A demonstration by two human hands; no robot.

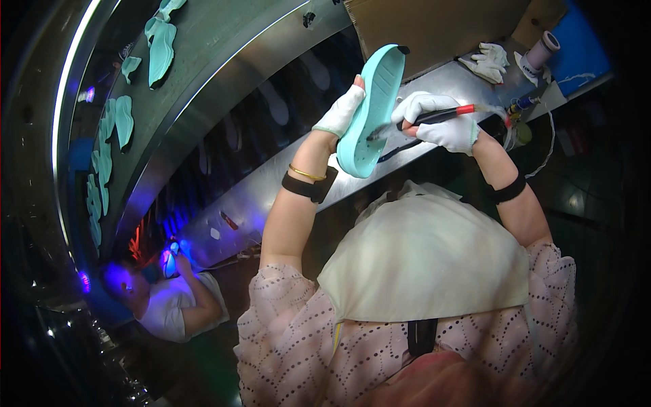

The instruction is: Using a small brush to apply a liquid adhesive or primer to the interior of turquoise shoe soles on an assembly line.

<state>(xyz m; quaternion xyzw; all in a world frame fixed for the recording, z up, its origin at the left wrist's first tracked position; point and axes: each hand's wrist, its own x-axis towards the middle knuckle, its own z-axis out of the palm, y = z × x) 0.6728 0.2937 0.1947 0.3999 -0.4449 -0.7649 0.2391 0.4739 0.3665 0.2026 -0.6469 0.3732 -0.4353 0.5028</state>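
Observation:
A teal shoe sole (380, 88) is held up and tilted in front of me, its hollow inner face showing. My left hand (344, 108), in a white glove with bare fingertips, is closed on its left edge. My right hand (444, 125), gloved the same way, closes around a brush (434, 117) with a dark handle and a red band. The bristles reach into the lower part of the sole and seem to touch it. Some fingers of both hands are hidden behind what they hold.
Beneath my hands runs a metal bench (285, 183). A conveyor belt (203, 41) at the left carries several teal soles (124, 122). White gloves (489, 62), a spool (542, 49) and a cardboard box (434, 27) lie at the far right. Another person (180, 305) works at the lower left.

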